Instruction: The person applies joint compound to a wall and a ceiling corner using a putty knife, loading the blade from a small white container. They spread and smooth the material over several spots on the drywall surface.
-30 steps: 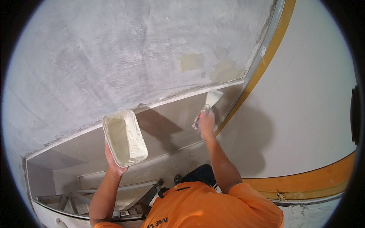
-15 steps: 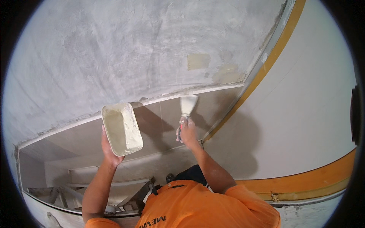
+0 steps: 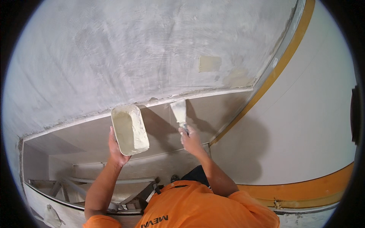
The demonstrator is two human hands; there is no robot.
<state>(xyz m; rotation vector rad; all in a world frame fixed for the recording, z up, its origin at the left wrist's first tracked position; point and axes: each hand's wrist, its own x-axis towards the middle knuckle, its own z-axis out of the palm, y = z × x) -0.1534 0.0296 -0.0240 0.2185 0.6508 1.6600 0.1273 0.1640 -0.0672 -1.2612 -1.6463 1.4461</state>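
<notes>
We are holding a cream tub point(image 3: 123, 131) in our left grip point(image 3: 118, 152), partly curled around its lower left; paste point(image 3: 140, 133) is coating its inner right side. Our right grip point(image 3: 192, 141) is wrapping closely around a putty knife point(image 3: 178, 110), its blade pointing up near the white strip point(image 3: 216, 92).

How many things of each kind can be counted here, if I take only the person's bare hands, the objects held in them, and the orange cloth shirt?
Bare hands: 2 (left hand, right hand)
Cream rectangular open tub: 1, in the left hand
Broad-bladed putty knife: 1, in the right hand
Orange cloth shirt: 1
Total: 5
</notes>
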